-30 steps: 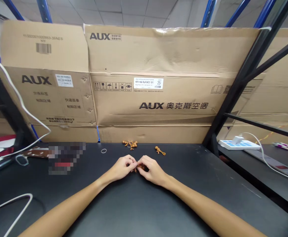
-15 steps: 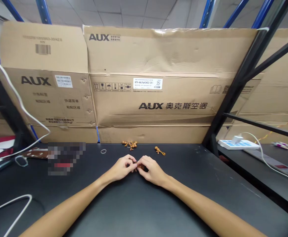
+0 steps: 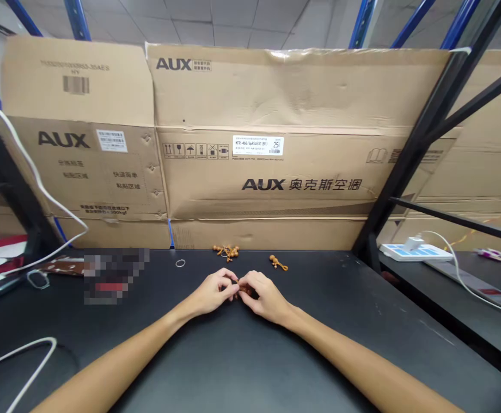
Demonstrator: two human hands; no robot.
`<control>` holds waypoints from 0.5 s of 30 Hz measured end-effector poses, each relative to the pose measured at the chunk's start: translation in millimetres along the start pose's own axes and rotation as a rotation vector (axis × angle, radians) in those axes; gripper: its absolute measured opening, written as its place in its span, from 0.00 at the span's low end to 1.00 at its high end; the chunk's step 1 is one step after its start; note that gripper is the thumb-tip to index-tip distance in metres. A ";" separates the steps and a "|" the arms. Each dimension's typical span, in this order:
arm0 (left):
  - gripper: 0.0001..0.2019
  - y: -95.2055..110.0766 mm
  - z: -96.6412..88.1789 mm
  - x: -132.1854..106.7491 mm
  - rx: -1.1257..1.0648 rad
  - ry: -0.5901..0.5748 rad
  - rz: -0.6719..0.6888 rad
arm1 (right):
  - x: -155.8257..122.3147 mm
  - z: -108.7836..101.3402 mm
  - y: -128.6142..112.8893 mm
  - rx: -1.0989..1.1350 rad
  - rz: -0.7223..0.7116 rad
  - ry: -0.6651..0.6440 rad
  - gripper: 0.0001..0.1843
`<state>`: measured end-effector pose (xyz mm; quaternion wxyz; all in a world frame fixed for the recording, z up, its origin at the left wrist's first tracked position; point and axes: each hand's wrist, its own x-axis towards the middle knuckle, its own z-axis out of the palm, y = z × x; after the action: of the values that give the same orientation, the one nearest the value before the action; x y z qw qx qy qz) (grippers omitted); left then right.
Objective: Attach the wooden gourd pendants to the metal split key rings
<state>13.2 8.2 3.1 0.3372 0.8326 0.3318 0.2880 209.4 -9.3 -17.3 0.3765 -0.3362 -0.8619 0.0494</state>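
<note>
While the left hand (image 3: 213,291) and right hand (image 3: 267,296) hold a small wooden bead cluster (image 3: 245,289) in a narrow pinch, another bead cluster (image 3: 226,251) and a beaded strand (image 3: 278,262) lie beyond.

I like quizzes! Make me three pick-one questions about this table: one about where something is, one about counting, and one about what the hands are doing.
1. Where is the thin ring on the black table?
A. On a finger
B. On the cardboard
C. Left of the bead bunch

2. How many bead bunches lie apart from the hands?
A. One
B. Two
C. Five

3. What are the left hand and right hand doing?
A. Pinching small brown beads
B. Lying flat and open
C. Holding a white cable

Answers:
1. C, the ring lies on the table, left of that bunch.
2. B, there is that bunch and a second bead bunch to its right.
3. A, the fingers of both hands meet around the beads.
</note>
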 end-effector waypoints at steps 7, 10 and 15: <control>0.16 4.3 -3.8 -1.8 -0.009 -0.030 -0.010 | 1.5 1.9 4.7 -0.011 0.142 0.093 0.04; 0.19 1.3 -2.2 -1.1 -0.020 -0.015 -0.004 | 0.4 1.2 3.0 0.033 0.091 0.078 0.04; 0.21 -0.9 -0.1 0.0 0.014 0.010 0.004 | -0.2 0.1 0.9 0.018 0.030 0.029 0.05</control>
<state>12.8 8.7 2.5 0.3293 0.8341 0.3339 0.2904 209.9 -8.7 -17.7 0.3910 -0.3464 -0.8507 0.0581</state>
